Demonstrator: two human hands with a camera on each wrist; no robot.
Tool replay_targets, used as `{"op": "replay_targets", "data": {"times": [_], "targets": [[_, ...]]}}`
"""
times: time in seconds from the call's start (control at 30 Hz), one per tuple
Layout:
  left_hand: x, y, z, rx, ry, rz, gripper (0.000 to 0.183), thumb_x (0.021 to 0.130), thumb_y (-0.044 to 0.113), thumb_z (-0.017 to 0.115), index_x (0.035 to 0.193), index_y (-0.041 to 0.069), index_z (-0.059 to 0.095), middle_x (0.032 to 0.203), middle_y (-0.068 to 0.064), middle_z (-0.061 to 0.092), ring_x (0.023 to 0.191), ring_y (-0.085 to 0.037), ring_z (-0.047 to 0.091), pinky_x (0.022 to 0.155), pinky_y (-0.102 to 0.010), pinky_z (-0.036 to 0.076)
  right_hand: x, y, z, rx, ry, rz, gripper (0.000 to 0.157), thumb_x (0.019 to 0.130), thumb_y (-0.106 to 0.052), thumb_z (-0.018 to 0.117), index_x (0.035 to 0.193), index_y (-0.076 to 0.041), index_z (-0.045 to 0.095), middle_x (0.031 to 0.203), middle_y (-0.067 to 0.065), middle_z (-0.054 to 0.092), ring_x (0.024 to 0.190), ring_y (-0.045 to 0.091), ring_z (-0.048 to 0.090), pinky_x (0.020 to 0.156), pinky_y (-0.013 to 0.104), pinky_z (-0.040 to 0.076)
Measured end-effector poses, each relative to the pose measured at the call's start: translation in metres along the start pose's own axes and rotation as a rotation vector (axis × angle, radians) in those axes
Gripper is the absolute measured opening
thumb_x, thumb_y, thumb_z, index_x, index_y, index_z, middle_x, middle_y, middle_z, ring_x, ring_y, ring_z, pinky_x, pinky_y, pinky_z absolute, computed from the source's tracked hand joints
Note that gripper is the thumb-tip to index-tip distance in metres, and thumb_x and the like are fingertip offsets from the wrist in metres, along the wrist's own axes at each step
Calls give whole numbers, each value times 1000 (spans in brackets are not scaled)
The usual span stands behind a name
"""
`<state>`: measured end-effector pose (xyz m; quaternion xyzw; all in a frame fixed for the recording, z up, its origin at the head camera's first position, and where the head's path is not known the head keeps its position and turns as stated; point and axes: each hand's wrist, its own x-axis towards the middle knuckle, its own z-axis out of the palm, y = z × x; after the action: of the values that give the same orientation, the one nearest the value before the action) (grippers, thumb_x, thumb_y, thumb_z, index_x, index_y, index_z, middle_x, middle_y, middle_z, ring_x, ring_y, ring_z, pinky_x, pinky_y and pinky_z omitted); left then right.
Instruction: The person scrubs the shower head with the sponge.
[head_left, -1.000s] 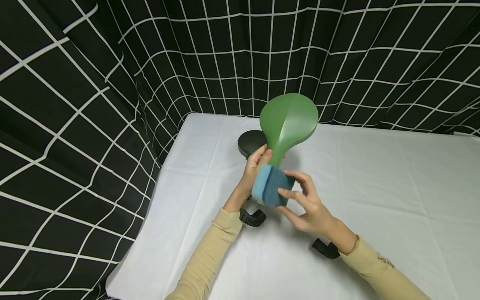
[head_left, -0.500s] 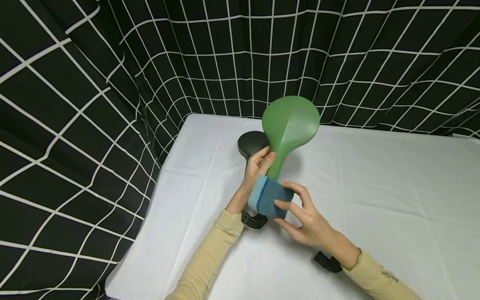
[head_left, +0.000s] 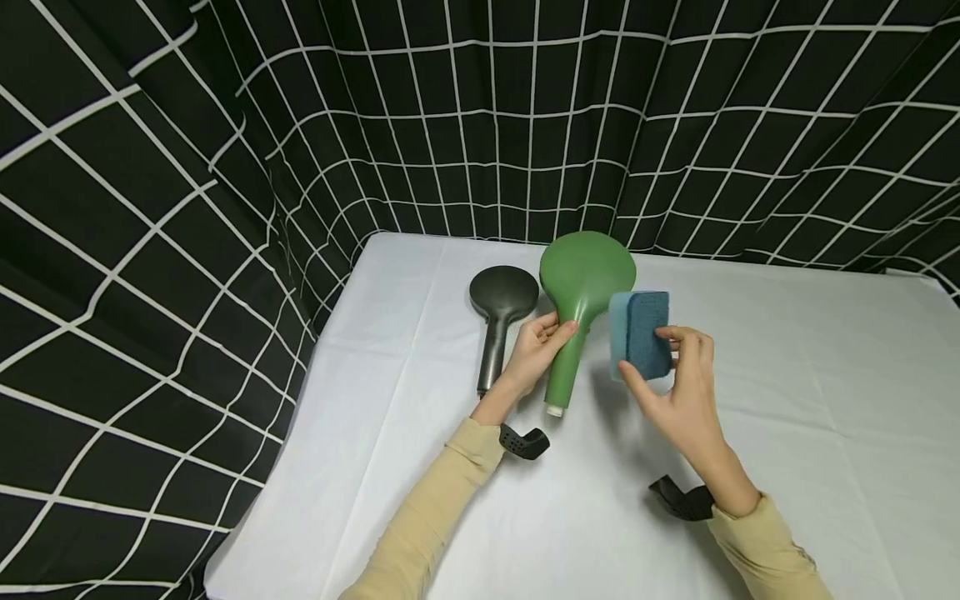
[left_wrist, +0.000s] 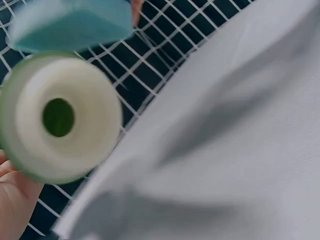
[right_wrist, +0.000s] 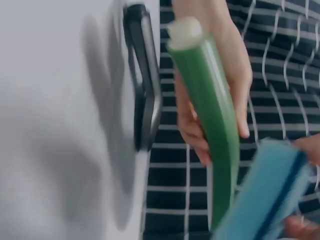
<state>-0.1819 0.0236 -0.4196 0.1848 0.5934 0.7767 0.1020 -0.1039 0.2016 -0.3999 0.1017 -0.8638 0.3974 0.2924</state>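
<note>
My left hand (head_left: pixel 534 354) grips the handle of a green shower head (head_left: pixel 587 273) near its neck, holding it above the table with the round head pointing away. The handle's white hollow end (left_wrist: pixel 65 115) faces the left wrist camera. To the right, my right hand (head_left: pixel 686 392) pinches a blue sponge (head_left: pixel 649 335) between thumb and fingers. The sponge has a light blue side and a darker scrubbing side, and it stands just right of the shower head's neck. In the right wrist view the sponge (right_wrist: pixel 265 195) overlaps the lower part of the green shower head (right_wrist: pixel 210 105).
A black shower head (head_left: pixel 504 292) lies on the white-covered table (head_left: pixel 405 350), left of the green one and close to my left hand. Black curtains with a white grid (head_left: pixel 510 125) hang behind the table and along its left side.
My right hand has moved the sponge from the handle's lower end up and right, off the handle. My left hand has lowered the green shower head toward me, baring its white end.
</note>
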Motion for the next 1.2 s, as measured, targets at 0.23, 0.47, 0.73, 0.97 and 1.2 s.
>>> {"op": "replay_targets", "data": {"times": [0.23,0.47,0.73,0.97,1.2], "targets": [[7,-24,9,18,61,-95,32,90,3,49,115,-17,47,104,-31,55,80,-13,58,72,-26,49,-12,19,-1,-198,-229,258,52,79,-26,63,108,8,38,101,34,30,91,42,32,71,52,33],[9,-38,14,55,82,-129,29,90,5,50,109,-17,51,98,-33,56,71,-10,56,66,-22,48,-23,32,15,-279,-214,191,49,74,-21,68,100,11,40,91,35,31,84,45,31,63,48,31],[19,-71,12,108,128,-165,31,88,13,56,107,-11,56,93,-24,62,74,-16,61,65,-25,50,-29,40,26,-321,-161,149,50,70,-21,73,95,11,43,85,30,31,79,41,31,60,43,28],[21,-67,14,191,120,-214,36,88,18,56,111,-10,54,96,-22,62,80,-22,63,66,-25,50,-30,41,28,-342,-156,155,53,69,-25,74,95,10,44,84,29,32,78,41,32,59,43,29],[17,-61,16,419,198,-207,37,84,25,61,102,-7,62,88,-18,65,73,-19,64,59,-20,49,-30,42,28,-347,-167,164,55,68,-27,74,95,10,44,84,30,33,79,41,31,61,44,28]]}}
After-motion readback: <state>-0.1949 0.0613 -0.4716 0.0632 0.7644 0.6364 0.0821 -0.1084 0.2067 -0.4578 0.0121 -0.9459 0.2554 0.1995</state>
